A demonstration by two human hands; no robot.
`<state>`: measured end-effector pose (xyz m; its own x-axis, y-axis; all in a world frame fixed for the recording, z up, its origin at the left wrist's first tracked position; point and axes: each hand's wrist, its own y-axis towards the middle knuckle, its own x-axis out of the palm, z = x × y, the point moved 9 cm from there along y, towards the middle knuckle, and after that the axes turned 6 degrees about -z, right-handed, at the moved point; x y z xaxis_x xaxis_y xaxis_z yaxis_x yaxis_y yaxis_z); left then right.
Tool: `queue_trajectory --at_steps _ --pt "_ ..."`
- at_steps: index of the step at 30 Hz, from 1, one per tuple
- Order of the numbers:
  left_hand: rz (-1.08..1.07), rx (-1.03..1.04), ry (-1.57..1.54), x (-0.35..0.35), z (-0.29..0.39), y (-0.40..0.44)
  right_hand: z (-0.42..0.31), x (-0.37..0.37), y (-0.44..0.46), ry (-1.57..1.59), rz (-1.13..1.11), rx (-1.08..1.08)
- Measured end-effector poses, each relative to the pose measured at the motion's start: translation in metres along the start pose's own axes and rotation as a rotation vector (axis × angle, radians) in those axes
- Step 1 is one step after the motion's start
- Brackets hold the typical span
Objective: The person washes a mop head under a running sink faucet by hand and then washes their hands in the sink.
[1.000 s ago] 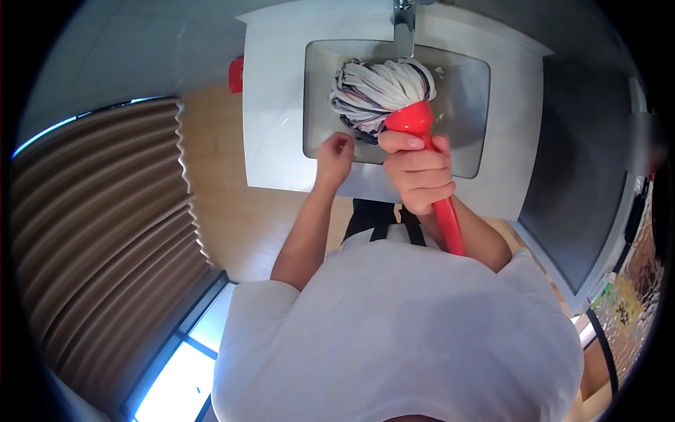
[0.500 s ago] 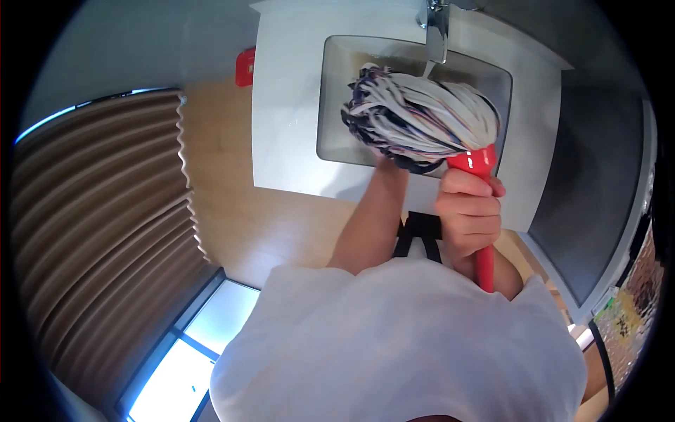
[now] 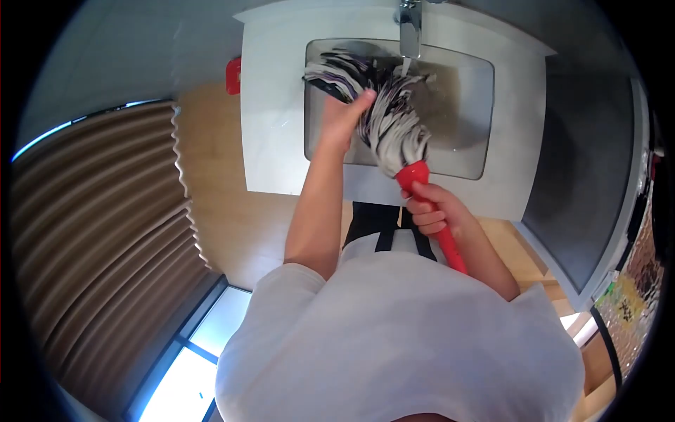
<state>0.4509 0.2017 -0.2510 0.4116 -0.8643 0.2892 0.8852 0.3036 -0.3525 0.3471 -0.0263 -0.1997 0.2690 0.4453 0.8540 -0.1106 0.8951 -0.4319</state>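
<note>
A string mop with white, black and purplish strands [image 3: 401, 116] lies across the sink [image 3: 460, 169], its head spread toward the upper left. My right hand [image 3: 434, 209] is closed around the red mop handle [image 3: 450, 247], just below the red collar. At the left of the strands, my left hand [image 3: 344, 118] grips them with the thumb on top; its other fingers are hidden beneath. From the faucet [image 3: 410, 32] a thin stream of water runs down onto the mop head.
A white countertop [image 3: 274, 126] surrounds the sink. A red object [image 3: 233, 76] shows past its left edge. Brown pleated curtain [image 3: 98, 225] hangs at the left, and a dark grey panel [image 3: 587, 176] stands at the right.
The mop head has swung left and its strands have stretched out and narrowed. My left hand came out from under them into view on the left; my right hand moved left and slightly down.
</note>
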Motion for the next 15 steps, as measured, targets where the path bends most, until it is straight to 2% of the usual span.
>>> queue_trajectory --at_steps 2,3,5,7,9,10,11,13,14,15 --pt "-0.031 0.034 0.176 0.018 0.018 -0.001 0.000 -0.008 0.005 -0.248 0.163 0.031" --pt "-0.038 0.031 0.180 0.020 0.015 0.002 -0.001 0.004 0.008 -0.242 0.161 0.024" --pt "-0.090 0.098 0.505 0.030 0.018 0.008 -0.009 0.007 0.005 -0.502 0.385 0.016" --pt "-0.110 0.131 0.565 0.030 0.022 0.018 -0.011 0.009 0.019 -0.546 0.375 0.001" --pt "-0.214 0.087 0.835 0.036 0.022 0.024 -0.011 0.012 0.031 -0.780 0.396 0.039" --pt "-0.262 0.009 0.966 0.037 0.019 0.026 -0.009 0.009 0.040 -0.840 0.397 0.060" --pt "-0.273 0.010 0.971 0.043 0.022 0.027 -0.007 0.011 0.044 -0.832 0.397 0.050" --pt "-0.398 -0.141 1.464 0.053 0.007 0.026 0.002 0.014 0.049 -0.863 0.381 0.089" --pt "-0.475 -0.239 1.572 0.059 0.001 0.022 0.005 0.012 0.051 -0.847 0.354 0.090" --pt "-0.488 -0.237 1.579 0.068 0.003 0.019 0.006 0.008 0.053 -0.837 0.354 0.081"
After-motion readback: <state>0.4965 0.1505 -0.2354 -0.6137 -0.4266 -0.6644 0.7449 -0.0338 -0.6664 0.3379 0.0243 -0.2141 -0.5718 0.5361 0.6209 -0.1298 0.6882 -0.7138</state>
